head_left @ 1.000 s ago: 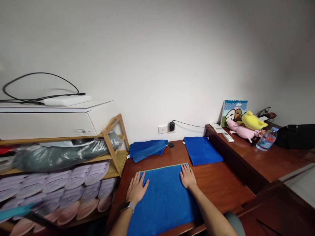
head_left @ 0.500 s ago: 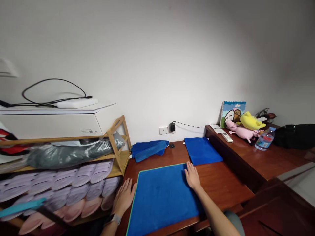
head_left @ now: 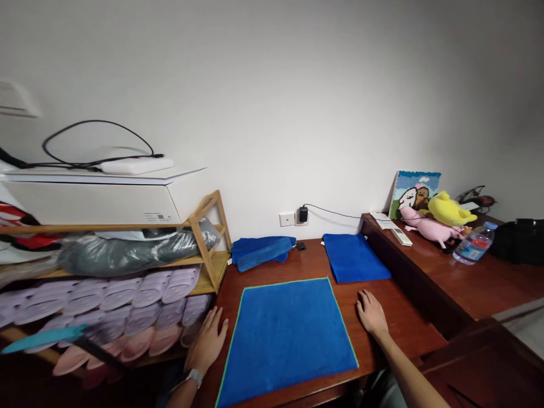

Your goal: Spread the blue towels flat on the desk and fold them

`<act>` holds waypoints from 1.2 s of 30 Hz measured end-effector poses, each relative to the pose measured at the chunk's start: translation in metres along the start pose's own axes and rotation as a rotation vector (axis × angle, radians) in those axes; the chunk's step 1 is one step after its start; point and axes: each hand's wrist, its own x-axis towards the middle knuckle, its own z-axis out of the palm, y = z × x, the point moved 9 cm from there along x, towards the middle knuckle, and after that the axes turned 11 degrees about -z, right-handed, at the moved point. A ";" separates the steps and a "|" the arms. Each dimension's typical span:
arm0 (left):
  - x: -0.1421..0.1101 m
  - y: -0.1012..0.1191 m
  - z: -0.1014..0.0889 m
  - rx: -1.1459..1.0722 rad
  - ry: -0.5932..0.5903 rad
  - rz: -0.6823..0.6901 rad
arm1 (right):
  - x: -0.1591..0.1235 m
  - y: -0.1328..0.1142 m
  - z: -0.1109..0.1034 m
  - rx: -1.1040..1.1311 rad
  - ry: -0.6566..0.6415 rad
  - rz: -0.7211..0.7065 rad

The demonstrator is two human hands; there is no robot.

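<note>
While the blue, short-napped rectangular cloth with thin green edging (head_left: 289, 334) lies spread flat on the glossy red-brown wooden table (head_left: 403, 311), both hands are open at its sides. Left hand (head_left: 208, 340): fingers extended, just beside the left edge; contact with table unclear. Right hand (head_left: 372, 314): fingers loosely extended, on the wood, apart from the cloth. Behind: loosely layered blue cloth bundle (head_left: 261, 253) at left, flat folded blue cloth (head_left: 356, 258) at right. Light-wood rack (head_left: 217, 269) crowds the left, bearing rows of lilac slippers (head_left: 147, 286); raised dark wooden ledge (head_left: 425, 286) bounds the right. Containers: clear plastic bottle with blue cap (head_left: 472, 246), fill level unreadable; clear plastic bag (head_left: 127, 255) on rack, dark grey bulk inside; white cardboard box (head_left: 93, 204) above it, contents hidden.
</note>
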 end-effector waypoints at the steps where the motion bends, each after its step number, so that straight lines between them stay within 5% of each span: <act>1: 0.000 -0.001 0.001 -0.007 -0.004 -0.004 | 0.000 -0.001 -0.001 -0.003 -0.003 -0.001; 7: -0.004 0.006 0.000 0.051 0.004 0.002 | -0.002 -0.002 -0.005 -0.027 -0.021 0.002; 13: -0.010 0.041 -0.029 0.196 0.038 0.129 | 0.007 -0.022 -0.016 -0.088 -0.116 0.081; 15: -0.010 0.067 -0.031 0.215 0.010 0.203 | 0.018 -0.062 -0.022 -0.068 -0.121 0.021; 17: -0.011 0.105 -0.026 0.201 -0.007 0.274 | 0.032 -0.128 -0.024 0.006 -0.107 -0.131; 21: -0.020 0.191 0.008 0.144 -0.029 0.418 | 0.053 -0.268 -0.007 0.225 -0.155 -0.376; 24: -0.024 0.222 0.037 0.134 -0.039 0.466 | 0.061 -0.325 0.015 0.313 -0.194 -0.453; 28: -0.008 0.184 0.061 0.128 -0.056 0.324 | 0.066 -0.313 0.039 0.325 -0.203 -0.398; 32: 0.007 0.140 0.071 0.137 -0.040 0.251 | 0.068 -0.260 0.040 0.257 -0.186 -0.308; 36: 0.007 0.135 0.075 0.163 -0.038 0.200 | 0.070 -0.207 0.032 0.189 -0.214 -0.183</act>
